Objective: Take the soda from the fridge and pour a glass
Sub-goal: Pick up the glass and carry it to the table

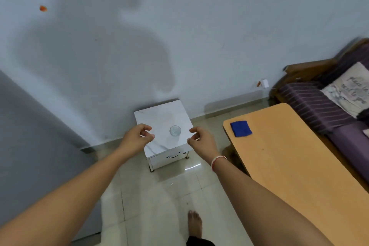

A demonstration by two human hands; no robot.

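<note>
Two bare hands are held out at chest height, the left hand [137, 138] and the right hand [201, 140], both empty with fingers loosely curled and gripping nothing. Between them in view, but well below on the small white marble-patterned side table [159, 115], stands an empty clear drinking glass [175, 130]. A tall grey panel [30, 146] at the person's left may be the fridge; this cannot be confirmed. No soda is visible anywhere. A blue folded cloth [241, 128] lies on the orange wooden table [289, 166]. Judged from this, the task is at its start: fetching, opening and pouring all remain.
</note>
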